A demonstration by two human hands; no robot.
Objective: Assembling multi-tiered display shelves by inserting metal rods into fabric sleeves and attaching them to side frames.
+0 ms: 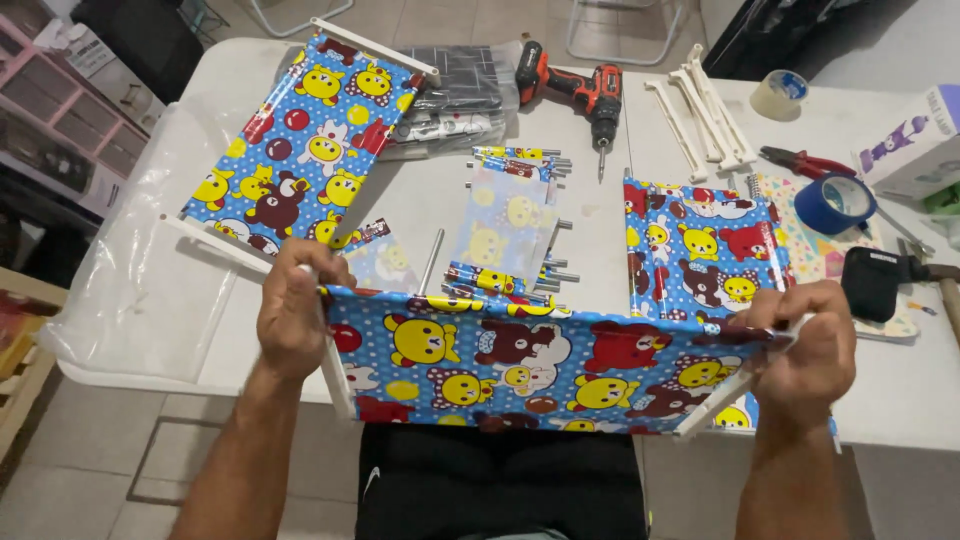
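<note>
Bear-print panel (530,365) stretched crosswise between both hands.

Bare counter (600,215) runs down the middle between folded panels (510,225) and drill (580,90); tape rolls (835,200) and pliers (805,162) crowd the right edge.

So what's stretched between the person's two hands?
In the head view, a blue cartoon-bear fabric panel spans from the left hand to the right hand, each gripping a white frame bar at its end.
</note>
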